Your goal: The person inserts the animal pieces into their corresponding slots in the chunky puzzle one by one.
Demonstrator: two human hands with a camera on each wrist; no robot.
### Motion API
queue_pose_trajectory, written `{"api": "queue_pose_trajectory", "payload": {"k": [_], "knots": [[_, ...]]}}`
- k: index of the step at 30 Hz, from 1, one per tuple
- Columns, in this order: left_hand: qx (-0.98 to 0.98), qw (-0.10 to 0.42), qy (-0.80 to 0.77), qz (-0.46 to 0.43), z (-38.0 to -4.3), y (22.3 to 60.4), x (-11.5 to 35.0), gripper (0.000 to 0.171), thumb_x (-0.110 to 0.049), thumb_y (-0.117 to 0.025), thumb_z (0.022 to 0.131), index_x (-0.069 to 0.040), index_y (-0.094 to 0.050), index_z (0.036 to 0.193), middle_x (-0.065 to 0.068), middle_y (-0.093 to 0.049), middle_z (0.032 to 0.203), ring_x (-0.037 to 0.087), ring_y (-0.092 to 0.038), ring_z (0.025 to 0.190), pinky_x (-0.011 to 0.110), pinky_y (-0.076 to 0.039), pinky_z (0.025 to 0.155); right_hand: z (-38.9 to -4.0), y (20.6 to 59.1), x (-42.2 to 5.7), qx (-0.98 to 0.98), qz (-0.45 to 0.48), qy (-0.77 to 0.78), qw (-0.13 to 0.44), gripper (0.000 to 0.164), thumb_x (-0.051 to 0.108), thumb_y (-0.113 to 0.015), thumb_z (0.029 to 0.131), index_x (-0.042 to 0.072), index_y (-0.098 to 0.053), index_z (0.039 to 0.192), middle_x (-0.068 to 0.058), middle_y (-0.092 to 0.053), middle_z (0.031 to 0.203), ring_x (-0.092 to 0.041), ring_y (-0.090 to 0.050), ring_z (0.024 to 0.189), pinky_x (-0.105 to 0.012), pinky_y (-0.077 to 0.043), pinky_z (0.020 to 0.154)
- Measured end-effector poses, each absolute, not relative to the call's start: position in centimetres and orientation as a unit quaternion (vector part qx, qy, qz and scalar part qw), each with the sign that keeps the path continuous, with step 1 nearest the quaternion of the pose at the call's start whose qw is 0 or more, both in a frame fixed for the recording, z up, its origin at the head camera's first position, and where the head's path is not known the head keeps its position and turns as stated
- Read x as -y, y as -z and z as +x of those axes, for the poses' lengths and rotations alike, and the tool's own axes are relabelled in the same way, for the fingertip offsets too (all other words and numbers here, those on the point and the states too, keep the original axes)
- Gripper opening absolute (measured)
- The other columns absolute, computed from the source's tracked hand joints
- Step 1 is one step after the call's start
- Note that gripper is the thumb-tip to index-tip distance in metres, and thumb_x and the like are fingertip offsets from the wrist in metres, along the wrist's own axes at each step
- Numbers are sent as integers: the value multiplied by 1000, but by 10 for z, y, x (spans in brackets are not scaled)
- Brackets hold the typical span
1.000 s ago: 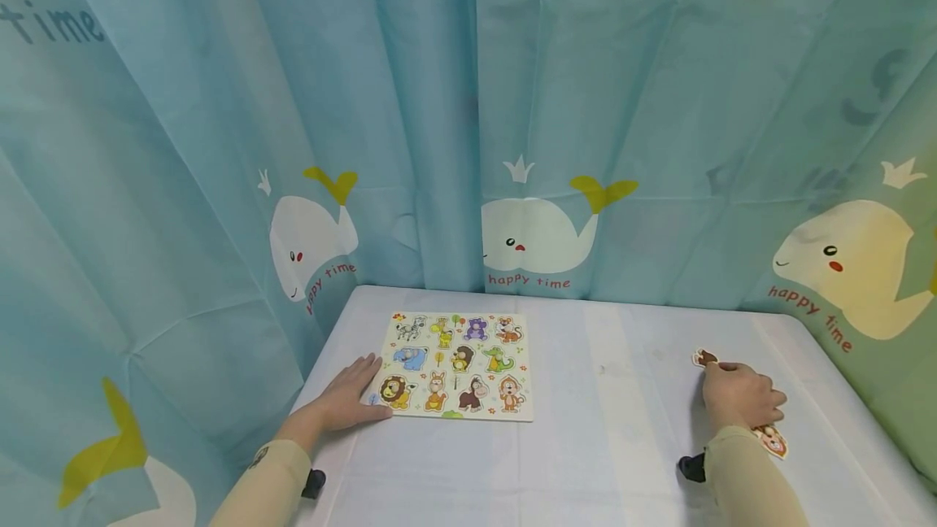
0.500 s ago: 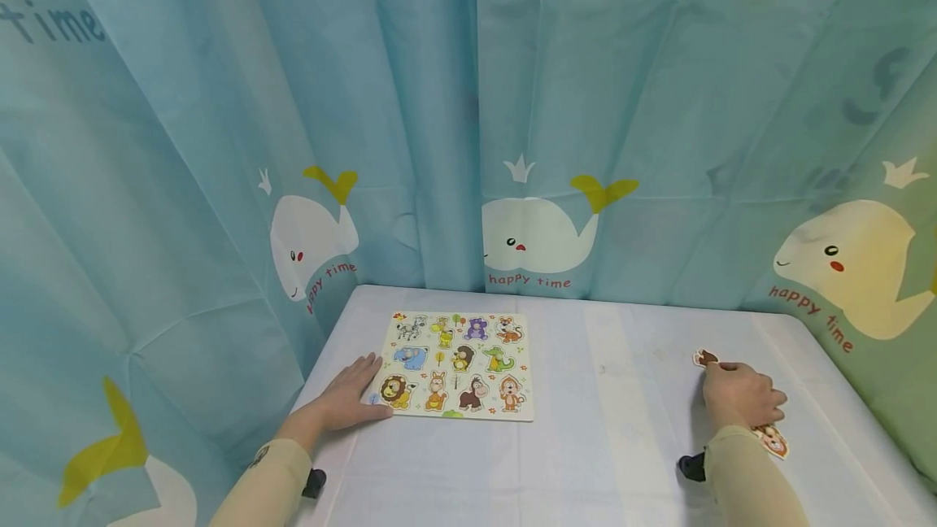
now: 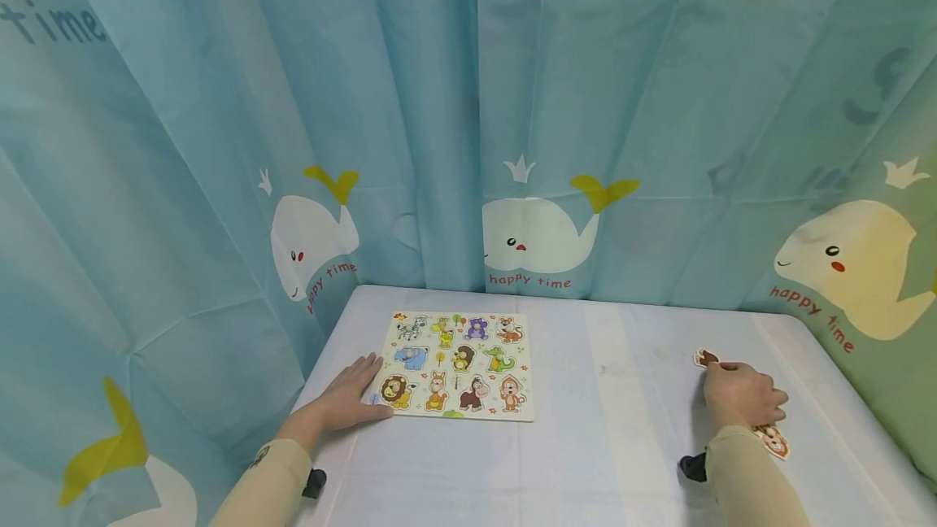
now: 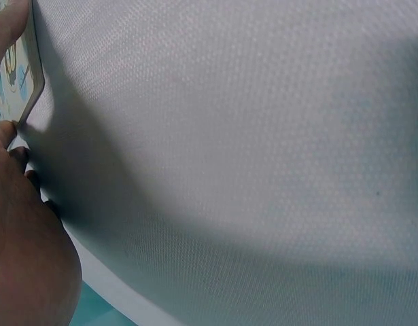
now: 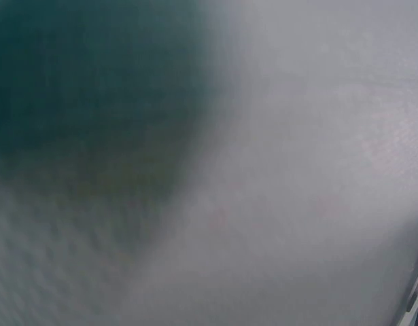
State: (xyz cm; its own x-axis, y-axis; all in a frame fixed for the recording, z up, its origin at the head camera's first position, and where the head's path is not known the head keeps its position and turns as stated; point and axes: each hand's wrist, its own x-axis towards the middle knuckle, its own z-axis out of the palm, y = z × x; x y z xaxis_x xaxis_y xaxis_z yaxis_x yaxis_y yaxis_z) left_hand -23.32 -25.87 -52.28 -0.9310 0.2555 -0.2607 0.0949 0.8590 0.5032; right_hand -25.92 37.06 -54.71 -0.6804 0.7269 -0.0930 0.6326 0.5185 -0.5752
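Note:
A puzzle board [image 3: 455, 409] with several animal pictures in rows lies flat on the left part of the table. My left hand [image 3: 344, 397] rests at its left edge, fingers stretched out and thumb at the near-left corner. The left wrist view catches part of that hand [image 4: 32, 258] with the board's corner [image 4: 18, 95] beside it. Over on the right, my right hand [image 3: 743, 397] pinches a small brown puzzle piece [image 3: 706, 358] with a white outline, mostly covered by the fingers. A monkey-like puzzle piece [image 3: 773, 441] shows partly from beneath that hand and wrist.
White cloth covers the table [image 3: 578, 462]. A blue-green curtain [image 3: 542, 104] printed with whales hangs around the back and sides. Black wrist straps [image 3: 691, 468] show at both sleeves. The right wrist view is mostly blurred cloth and shadow.

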Motion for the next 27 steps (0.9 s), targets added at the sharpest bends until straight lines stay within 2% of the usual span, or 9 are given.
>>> {"api": "queue_pose_trajectory", "payload": {"k": [19, 27], "knots": [[-950, 166, -250, 84, -233, 522, 257, 106, -53, -78, 84, -2, -26, 161, 21, -18, 168, 45, -12, 154, 62, -12, 123, -265, 547, -367, 872, -369, -306, 97, 44, 27, -44, 101, -7, -65, 120, -37, -46, 125, -58, -32, 125, -70, -26, 98], [-952, 168, -241, 87, -237, 528, 260, 107, -57, -76, 85, -2, -24, 162, 20, -17, 168, 43, -10, 154, 59, -11, 124, -271, 539, -356, 888, -320, -314, 98, 42, 27, -49, 101, -6, -66, 120, -34, -46, 124, -54, -31, 125, -69, -23, 98]]}}
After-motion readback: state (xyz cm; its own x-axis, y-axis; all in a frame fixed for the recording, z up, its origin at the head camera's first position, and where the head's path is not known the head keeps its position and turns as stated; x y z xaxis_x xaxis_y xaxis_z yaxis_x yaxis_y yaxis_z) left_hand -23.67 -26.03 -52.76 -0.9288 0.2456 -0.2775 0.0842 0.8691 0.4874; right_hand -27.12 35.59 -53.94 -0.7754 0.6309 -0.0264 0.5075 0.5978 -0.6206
